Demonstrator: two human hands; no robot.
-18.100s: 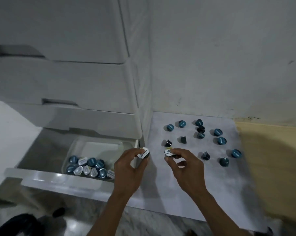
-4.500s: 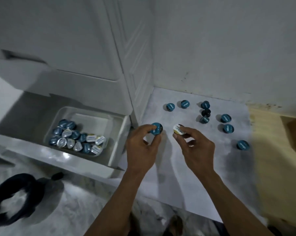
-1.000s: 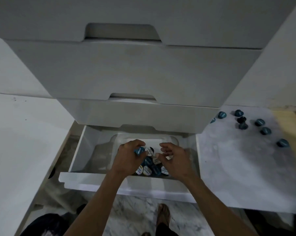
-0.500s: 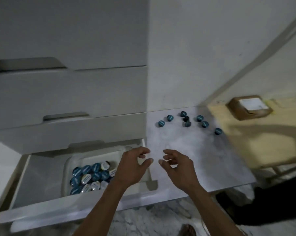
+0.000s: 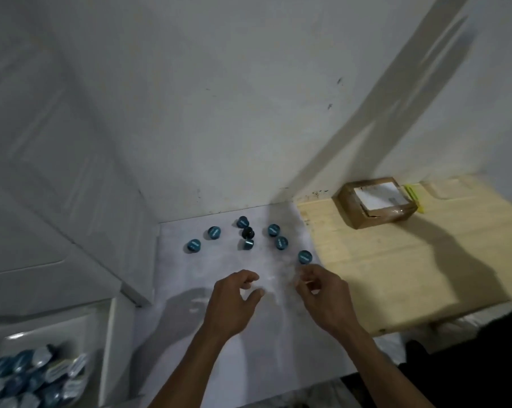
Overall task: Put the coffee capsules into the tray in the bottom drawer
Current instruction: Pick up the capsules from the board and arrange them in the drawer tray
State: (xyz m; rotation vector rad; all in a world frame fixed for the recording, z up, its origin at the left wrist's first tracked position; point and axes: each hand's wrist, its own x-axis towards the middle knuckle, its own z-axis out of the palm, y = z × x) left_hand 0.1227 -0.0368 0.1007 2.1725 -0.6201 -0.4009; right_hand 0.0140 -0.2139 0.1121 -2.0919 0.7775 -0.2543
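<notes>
Several blue and dark coffee capsules (image 5: 246, 234) lie scattered on the white marble surface (image 5: 248, 334) near the wall. My left hand (image 5: 234, 304) hovers below them, fingers loosely curled and holding nothing. To its right, my right hand (image 5: 322, 295) is also empty, its fingertips just short of the nearest blue capsule (image 5: 304, 257). At the bottom left corner the open bottom drawer (image 5: 107, 348) shows a white tray (image 5: 19, 337) with a pile of capsules (image 5: 28, 375) in it.
The white drawer cabinet (image 5: 57, 201) rises on the left, with a wall behind. A pale wooden board (image 5: 396, 260) lies to the right of the marble and carries a brown cardboard box (image 5: 375, 201). Dark shadow fills the lower right corner.
Both hands left the drawer tray empty and moved right and forward over the marble toward the loose capsules. The view swung right, so the drawer now sits at the bottom left corner.
</notes>
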